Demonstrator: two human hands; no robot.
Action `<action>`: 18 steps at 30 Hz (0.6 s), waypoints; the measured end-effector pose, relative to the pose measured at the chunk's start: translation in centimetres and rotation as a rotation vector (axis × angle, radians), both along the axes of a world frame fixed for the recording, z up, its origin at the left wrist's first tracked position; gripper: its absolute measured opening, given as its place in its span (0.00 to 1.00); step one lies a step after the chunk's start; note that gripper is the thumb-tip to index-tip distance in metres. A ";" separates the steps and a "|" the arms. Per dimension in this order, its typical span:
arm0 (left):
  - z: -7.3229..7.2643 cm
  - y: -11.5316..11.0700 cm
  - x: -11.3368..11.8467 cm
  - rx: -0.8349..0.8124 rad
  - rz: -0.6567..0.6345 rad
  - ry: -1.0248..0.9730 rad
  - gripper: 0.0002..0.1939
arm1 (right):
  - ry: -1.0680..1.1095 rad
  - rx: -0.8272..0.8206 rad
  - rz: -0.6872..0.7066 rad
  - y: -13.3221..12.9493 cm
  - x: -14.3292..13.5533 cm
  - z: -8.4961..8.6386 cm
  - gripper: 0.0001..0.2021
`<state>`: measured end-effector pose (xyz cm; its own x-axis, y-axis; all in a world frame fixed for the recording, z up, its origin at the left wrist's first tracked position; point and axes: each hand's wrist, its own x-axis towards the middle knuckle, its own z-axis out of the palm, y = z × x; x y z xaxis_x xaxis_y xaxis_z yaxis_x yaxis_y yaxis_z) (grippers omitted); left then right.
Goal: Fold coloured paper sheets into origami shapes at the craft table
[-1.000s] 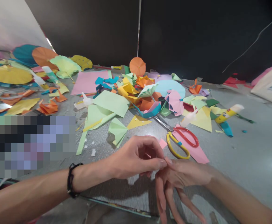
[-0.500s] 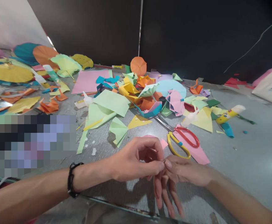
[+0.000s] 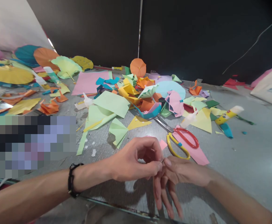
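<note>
My left hand (image 3: 137,160), with a black bracelet (image 3: 72,180) on its wrist, curls thumb and forefinger together in a pinch. Whatever lies between those fingertips is too small to make out. They touch my right hand (image 3: 175,174) near its thumb, which is turned with its fingers stretched downward and apart. Just beyond the hands lie scissors (image 3: 176,130) with one red and one yellow handle, partly over a pink paper piece (image 3: 196,151). A pale green pleated paper piece (image 3: 117,132) rests beyond my left hand.
Coloured paper scraps spread across the grey table (image 3: 241,174). A glue stick (image 3: 229,115) lies at right, and a small white bottle (image 3: 189,119) by the scissors. An orange paper disc (image 3: 138,67) leans near the black panel (image 3: 196,34). Paper umbrellas (image 3: 11,74) sit at left.
The left fingertips have shifted very slightly left, leaving a small gap from the right thumb tip. The rest of the table stays as it was.
</note>
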<state>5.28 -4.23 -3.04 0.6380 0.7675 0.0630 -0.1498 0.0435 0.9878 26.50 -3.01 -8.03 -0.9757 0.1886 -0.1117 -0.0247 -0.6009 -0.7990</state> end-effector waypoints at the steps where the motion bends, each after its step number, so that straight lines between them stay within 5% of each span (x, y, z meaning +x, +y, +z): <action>1: 0.0 0.0 0.0 0.002 0.005 0.005 0.08 | -0.001 0.001 0.010 0.0 0.0 -0.1 0.36; 8: -0.5 0.0 -0.1 0.055 0.010 0.028 0.16 | -0.016 0.006 0.022 0.0 0.1 -0.4 0.37; 18: -0.4 0.1 -0.1 -0.012 0.017 0.056 0.10 | -0.034 -0.007 0.016 0.3 -0.1 0.2 0.35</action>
<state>5.21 -4.12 -3.44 0.6268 0.7790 0.0186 -0.0951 0.0528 0.9941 26.43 -2.72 -7.81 -0.9743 0.1717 -0.1458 0.0121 -0.6065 -0.7950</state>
